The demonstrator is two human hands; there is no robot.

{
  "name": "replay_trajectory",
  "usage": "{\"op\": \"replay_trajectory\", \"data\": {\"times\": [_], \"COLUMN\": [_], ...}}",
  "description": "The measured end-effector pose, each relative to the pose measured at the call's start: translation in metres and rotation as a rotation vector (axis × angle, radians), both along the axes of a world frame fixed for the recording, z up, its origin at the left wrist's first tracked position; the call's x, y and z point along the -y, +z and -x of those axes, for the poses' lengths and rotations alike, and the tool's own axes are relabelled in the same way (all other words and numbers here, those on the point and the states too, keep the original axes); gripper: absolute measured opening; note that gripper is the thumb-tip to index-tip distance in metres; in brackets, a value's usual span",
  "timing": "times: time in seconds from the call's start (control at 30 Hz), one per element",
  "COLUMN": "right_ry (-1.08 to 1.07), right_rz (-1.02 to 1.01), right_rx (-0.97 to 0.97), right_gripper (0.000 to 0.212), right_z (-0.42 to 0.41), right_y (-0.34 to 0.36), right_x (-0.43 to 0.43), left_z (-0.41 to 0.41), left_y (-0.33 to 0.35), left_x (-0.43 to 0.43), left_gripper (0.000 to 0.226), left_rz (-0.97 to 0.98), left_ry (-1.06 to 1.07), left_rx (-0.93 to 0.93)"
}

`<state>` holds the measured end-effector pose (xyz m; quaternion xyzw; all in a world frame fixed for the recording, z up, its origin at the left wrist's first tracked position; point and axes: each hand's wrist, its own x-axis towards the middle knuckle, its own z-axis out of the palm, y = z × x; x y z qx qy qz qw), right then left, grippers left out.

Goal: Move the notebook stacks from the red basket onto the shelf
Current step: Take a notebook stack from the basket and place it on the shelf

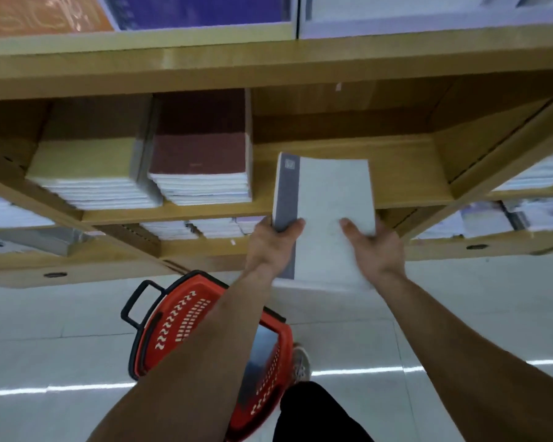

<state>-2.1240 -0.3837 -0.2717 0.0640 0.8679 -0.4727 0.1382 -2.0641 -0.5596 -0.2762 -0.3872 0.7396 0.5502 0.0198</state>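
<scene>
Stack in hand: one pale grey-white notebook stack with a darker grey spine strip [324, 212], held up at the mouth of the light wooden shelf [406, 173].

Grip: the left hand [270, 247] clamps the near spine-side corner, thumb on top. The right hand [372, 247] clamps the opposite near edge, thumb on the cover. The fingers under the stack are hidden. Both hands are closed firmly on the stack.

Key relation: the long axis runs from the hands toward 12 o'clock. The far end looks to be over the bare board, the near end overhanging toward the person. The hands sit about level, neither clearly nearer the shelf. Judged next move: a straight push to 12 o'clock.

Counts on this board: two stacks, a maroon-covered one [201, 154] at 9 o'clock of the held stack and a yellow-covered one [87, 157] beyond it.

One red plastic basket with black handle [179, 317] stands on the floor at 7 o'clock of the hands. Something dark lies in it; I cannot tell how many.
</scene>
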Motion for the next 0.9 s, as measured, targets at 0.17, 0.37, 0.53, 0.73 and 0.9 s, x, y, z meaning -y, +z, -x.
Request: {"op": "replay_trajectory", "data": {"times": [0.17,0.37,0.53,0.73,0.9], "right_ry": [0.095,0.087,0.123,0.117,0.112], "right_rz": [0.014,0.021,0.031,0.085,0.086], "right_rx": [-0.008,0.032,-0.026,-0.083,-0.082], "right_gripper": [0.056,0.061,0.046,0.043,0.035], "right_z": [0.077,0.118,0.114,0.152,0.167], "right_y": [-0.010,-0.027,-0.045,-0.056,-0.056], "right_x": [0.023,0.041,0.039,0.055,0.059], "left_z": [0.057,0.088,0.091,0.125,0.143], "left_y": [0.004,0.002,-0.014,-0.026,-0.037], "left_x": [0.010,0.019,0.016,0.030,0.041], "left_gripper": [0.054,0.054,0.056,0.056,0.055], "left_rz": [0.076,0.155,0.197,0.265,0.238], "left_ry": [0.077,0.047,0.085,0.091,0.084], "left_rx": [0.027,0.071,0.063,0.018,-0.012]}}
